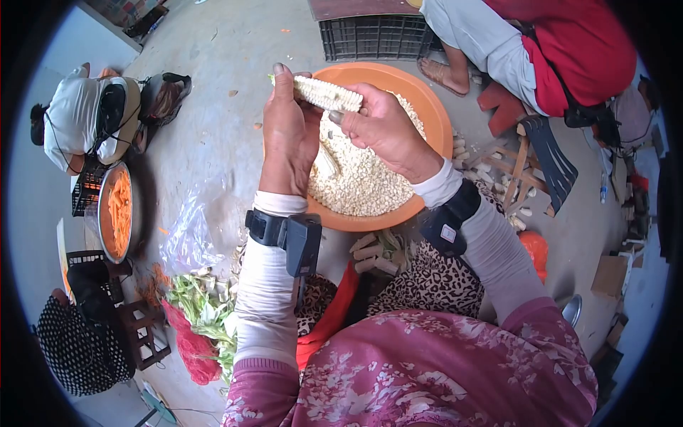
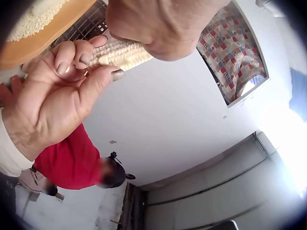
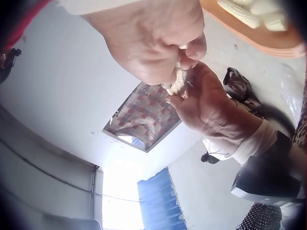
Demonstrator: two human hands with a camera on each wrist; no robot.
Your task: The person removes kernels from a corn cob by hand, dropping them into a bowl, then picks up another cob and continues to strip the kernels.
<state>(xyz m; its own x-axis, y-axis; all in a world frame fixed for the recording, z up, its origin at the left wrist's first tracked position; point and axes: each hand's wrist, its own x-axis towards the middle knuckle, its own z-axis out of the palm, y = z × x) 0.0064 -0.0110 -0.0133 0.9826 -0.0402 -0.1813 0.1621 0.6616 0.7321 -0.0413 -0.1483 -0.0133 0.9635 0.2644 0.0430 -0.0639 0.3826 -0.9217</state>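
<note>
An ear of white corn (image 1: 329,94) is held up over an orange basin (image 1: 442,146). At its left end, my left hand (image 1: 290,132) grips it with the thumb along the near side. My right hand (image 1: 391,132) pinches the other end, thumb laid against the kernels. The left wrist view shows bare-looking rows on the cob (image 2: 115,52) beside pale kernels. Loose white kernels (image 1: 363,188) fill much of the basin, and another ear (image 1: 326,162) lies on them under my hands. From the right wrist, fingers of both hands hide most of the cob (image 3: 178,82).
Stripped cobs (image 1: 487,171) lie on the floor right of the basin, near a low chair (image 1: 548,160). A black crate (image 1: 377,39) stands beyond. To the left are clear plastic (image 1: 188,238), green husks (image 1: 206,306) and a metal bowl (image 1: 103,196) with orange strips. Other people sit around.
</note>
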